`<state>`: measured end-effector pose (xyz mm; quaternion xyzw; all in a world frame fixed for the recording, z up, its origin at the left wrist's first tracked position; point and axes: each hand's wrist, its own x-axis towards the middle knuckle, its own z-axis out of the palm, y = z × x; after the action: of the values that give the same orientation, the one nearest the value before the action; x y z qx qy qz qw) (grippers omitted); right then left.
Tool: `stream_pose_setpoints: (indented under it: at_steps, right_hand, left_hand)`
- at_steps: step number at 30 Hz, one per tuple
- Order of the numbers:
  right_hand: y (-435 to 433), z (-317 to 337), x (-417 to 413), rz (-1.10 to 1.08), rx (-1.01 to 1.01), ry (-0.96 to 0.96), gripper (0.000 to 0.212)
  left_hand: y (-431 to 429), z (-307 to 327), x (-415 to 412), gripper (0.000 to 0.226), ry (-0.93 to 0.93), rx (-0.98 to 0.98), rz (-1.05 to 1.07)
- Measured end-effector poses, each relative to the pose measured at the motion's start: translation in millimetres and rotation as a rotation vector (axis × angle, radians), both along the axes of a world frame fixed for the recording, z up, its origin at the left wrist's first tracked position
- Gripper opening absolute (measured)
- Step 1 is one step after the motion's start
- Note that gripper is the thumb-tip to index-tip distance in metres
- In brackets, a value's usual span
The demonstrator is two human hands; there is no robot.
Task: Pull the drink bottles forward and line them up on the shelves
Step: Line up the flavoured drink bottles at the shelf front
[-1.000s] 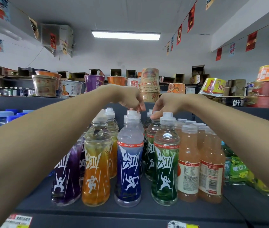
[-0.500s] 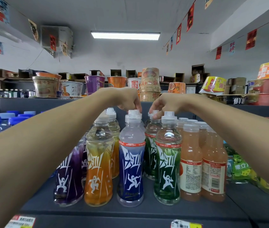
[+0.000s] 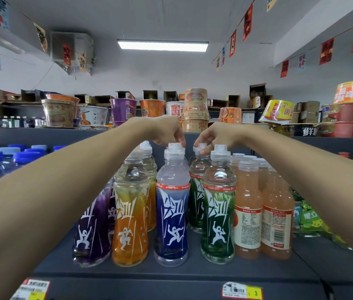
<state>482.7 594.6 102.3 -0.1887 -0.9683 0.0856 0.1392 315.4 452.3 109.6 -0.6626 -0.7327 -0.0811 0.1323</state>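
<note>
Right now both bare arms reach over the front row on the dark shelf (image 3: 171, 274). The left hand (image 3: 167, 131) curls its fingers onto a white cap among the blue bottles (image 3: 172, 213), though I cannot tell which bottle's. The right hand (image 3: 216, 135) pinches the cap of the rear green bottle (image 3: 195, 200), just behind the front green bottle (image 3: 218, 213).

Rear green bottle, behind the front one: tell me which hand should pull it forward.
Right. The right hand pinches the cap of the rear green bottle; the left hand curls over the blue bottle cap.
</note>
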Motion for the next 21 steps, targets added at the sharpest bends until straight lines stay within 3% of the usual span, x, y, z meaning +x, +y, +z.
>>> stream_pose_setpoints:
  at_steps: [3,6,10,12,16,21]
  right_hand:
    - [-2.8,-1.6,5.8,-0.024,-0.047,0.025,0.041]
    - [-7.0,-6.4,14.1,-0.05,-0.097,0.111,0.03]
    - [-21.7,-11.2,26.3,-0.064,-0.128,0.482,0.029]
    - [-35.7,-17.3,31.7,-0.001,-0.166,0.591,0.036]
    - [-64.0,-38.8,37.8,0.089,-0.059,0.608,0.046]
    - [-90.1,-67.4,32.9,0.041,-0.054,0.658,0.049]
  left_hand:
    - [-2.9,3.6,4.6,0.029,0.01,-0.059,0.01]
    - [-10.3,5.3,9.3,0.032,-0.04,-0.033,-0.003]
    - [-27.1,1.8,19.2,0.033,-0.107,0.24,-0.068]
    - [-37.4,-4.1,27.9,0.042,-0.132,0.284,-0.097]
    - [-52.5,-28.4,46.3,0.06,-0.005,0.154,-0.069]
    - [-59.5,-46.5,50.8,0.047,0.032,0.175,-0.08]
